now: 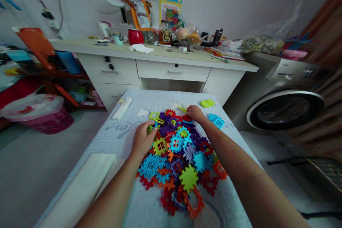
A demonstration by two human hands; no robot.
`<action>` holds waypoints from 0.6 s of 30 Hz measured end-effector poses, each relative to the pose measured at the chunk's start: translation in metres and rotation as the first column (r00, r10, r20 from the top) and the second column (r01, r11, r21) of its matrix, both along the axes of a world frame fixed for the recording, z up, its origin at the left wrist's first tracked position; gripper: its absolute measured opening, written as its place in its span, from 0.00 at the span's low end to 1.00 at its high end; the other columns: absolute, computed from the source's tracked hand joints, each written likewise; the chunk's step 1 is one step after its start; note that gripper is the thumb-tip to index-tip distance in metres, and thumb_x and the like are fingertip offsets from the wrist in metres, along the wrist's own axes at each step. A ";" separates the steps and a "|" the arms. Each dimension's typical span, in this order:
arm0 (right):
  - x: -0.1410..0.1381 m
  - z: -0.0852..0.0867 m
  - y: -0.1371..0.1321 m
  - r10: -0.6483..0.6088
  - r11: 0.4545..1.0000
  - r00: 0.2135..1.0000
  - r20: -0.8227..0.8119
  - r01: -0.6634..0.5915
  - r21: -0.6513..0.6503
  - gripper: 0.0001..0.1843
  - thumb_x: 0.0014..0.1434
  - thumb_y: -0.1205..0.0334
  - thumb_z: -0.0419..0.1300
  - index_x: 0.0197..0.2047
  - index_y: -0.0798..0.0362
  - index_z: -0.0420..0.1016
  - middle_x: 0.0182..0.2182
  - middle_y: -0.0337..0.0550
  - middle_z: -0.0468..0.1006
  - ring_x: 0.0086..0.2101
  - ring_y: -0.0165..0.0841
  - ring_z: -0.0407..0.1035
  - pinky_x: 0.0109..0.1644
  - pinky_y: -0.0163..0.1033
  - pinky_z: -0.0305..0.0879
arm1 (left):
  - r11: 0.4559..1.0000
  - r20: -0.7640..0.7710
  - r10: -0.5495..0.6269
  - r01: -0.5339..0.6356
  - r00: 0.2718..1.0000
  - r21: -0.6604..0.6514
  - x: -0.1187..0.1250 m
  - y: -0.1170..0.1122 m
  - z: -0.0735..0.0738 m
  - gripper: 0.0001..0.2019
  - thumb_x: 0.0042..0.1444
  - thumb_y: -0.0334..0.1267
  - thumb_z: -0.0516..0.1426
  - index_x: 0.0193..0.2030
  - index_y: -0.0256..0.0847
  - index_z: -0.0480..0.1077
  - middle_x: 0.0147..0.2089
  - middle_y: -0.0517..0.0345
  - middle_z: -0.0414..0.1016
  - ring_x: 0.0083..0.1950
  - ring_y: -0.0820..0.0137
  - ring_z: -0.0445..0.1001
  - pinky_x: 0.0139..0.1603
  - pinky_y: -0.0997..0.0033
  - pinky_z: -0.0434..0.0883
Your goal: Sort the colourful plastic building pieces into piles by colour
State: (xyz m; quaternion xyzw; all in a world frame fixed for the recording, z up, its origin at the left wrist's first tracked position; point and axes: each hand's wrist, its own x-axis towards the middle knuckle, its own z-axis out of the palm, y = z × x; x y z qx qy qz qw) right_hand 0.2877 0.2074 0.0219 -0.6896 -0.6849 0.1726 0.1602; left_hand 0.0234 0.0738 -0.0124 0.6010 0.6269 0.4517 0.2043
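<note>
Work seems early; a lime stack (207, 103) and a blue stack (216, 120) sit apart, the jumbled heap of notched plastic tiles (166, 128) (some windowed) remaining mid-surface (128, 114); the right hand (196, 113) pinches a lime tile (182, 109); the left hand (144, 138) curls half-open at the heap, its hold unclear.

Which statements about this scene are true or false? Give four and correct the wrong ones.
1. The right hand holds a small yellow-green plastic piece. True.
2. The loose light-blue notched plastic pieces lie left of the multicoloured plastic pile. False: they lie to the right.
3. The round pink plastic bin stands on the cloth-covered table. False: it stands on the pale floor.
4. The silver front-loading washing machine stands right of the white-fronted desk. True.
</note>
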 end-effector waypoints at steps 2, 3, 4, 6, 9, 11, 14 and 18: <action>0.004 0.001 0.000 0.002 1.000 0.998 -0.060 -0.003 -0.005 0.07 0.50 0.67 0.63 0.35 0.55 0.79 0.28 0.40 0.80 0.29 0.30 0.71 0.32 0.31 0.61 | 1.000 -0.003 0.002 -0.002 1.000 -0.002 0.000 0.000 0.000 0.16 0.54 0.46 0.54 0.46 0.42 0.74 0.50 0.51 0.77 0.55 0.59 0.72 0.61 0.56 0.66; 0.007 0.001 0.000 0.004 1.000 0.997 -0.079 -0.003 0.005 0.06 0.50 0.67 0.63 0.35 0.55 0.79 0.27 0.40 0.79 0.28 0.29 0.70 0.31 0.31 0.60 | 1.000 -0.005 0.002 -0.002 1.000 -0.002 0.000 0.000 0.000 0.17 0.54 0.46 0.54 0.47 0.42 0.74 0.51 0.51 0.77 0.55 0.59 0.72 0.61 0.55 0.65; 0.011 0.001 0.000 0.004 1.000 0.996 -0.087 -0.002 0.024 0.06 0.50 0.67 0.63 0.34 0.55 0.79 0.27 0.40 0.79 0.28 0.29 0.70 0.31 0.30 0.60 | 1.000 -0.007 0.003 -0.003 1.000 -0.003 0.000 0.000 0.000 0.17 0.54 0.45 0.54 0.47 0.41 0.74 0.51 0.51 0.77 0.55 0.59 0.72 0.61 0.55 0.65; 0.020 0.003 0.002 -0.006 0.997 0.996 -0.084 0.012 0.070 0.05 0.49 0.68 0.62 0.32 0.55 0.78 0.27 0.39 0.78 0.29 0.28 0.69 0.31 0.30 0.59 | 1.000 -0.010 0.005 -0.005 1.000 -0.005 -0.001 0.000 0.000 0.16 0.54 0.45 0.54 0.47 0.41 0.74 0.51 0.51 0.77 0.55 0.59 0.72 0.61 0.55 0.65; 0.038 0.007 0.006 -0.063 0.988 0.996 -0.071 0.072 0.134 0.06 0.49 0.70 0.60 0.31 0.55 0.78 0.27 0.39 0.78 0.29 0.29 0.69 0.33 0.31 0.60 | 1.000 -0.014 0.003 -0.003 1.000 -0.010 -0.001 0.000 0.000 0.16 0.55 0.45 0.54 0.47 0.42 0.74 0.51 0.51 0.77 0.55 0.59 0.72 0.61 0.55 0.65; 0.052 0.011 0.011 -0.133 0.971 0.989 -0.070 0.144 0.189 0.08 0.49 0.70 0.58 0.31 0.55 0.78 0.28 0.41 0.79 0.30 0.30 0.70 0.34 0.32 0.61 | 1.000 -0.014 -0.001 0.001 1.000 -0.011 -0.001 0.000 -0.001 0.16 0.55 0.45 0.54 0.47 0.42 0.74 0.51 0.51 0.77 0.55 0.59 0.72 0.61 0.55 0.65; 0.071 0.016 0.019 -0.266 0.917 0.957 -0.116 0.288 0.276 0.10 0.49 0.70 0.57 0.32 0.55 0.79 0.31 0.44 0.80 0.32 0.33 0.71 0.38 0.34 0.63 | 1.000 -0.007 0.000 0.000 1.000 -0.007 -0.001 0.001 -0.002 0.16 0.55 0.45 0.54 0.47 0.43 0.73 0.51 0.52 0.76 0.56 0.60 0.71 0.62 0.55 0.64; 0.090 0.015 0.031 -0.417 0.832 0.886 -0.202 0.462 0.307 0.11 0.47 0.71 0.57 0.32 0.55 0.79 0.31 0.46 0.81 0.33 0.35 0.72 0.39 0.35 0.65 | 1.000 0.001 0.006 -0.006 1.000 -0.004 0.000 0.001 -0.003 0.15 0.55 0.45 0.55 0.46 0.44 0.74 0.50 0.53 0.77 0.56 0.60 0.72 0.62 0.56 0.65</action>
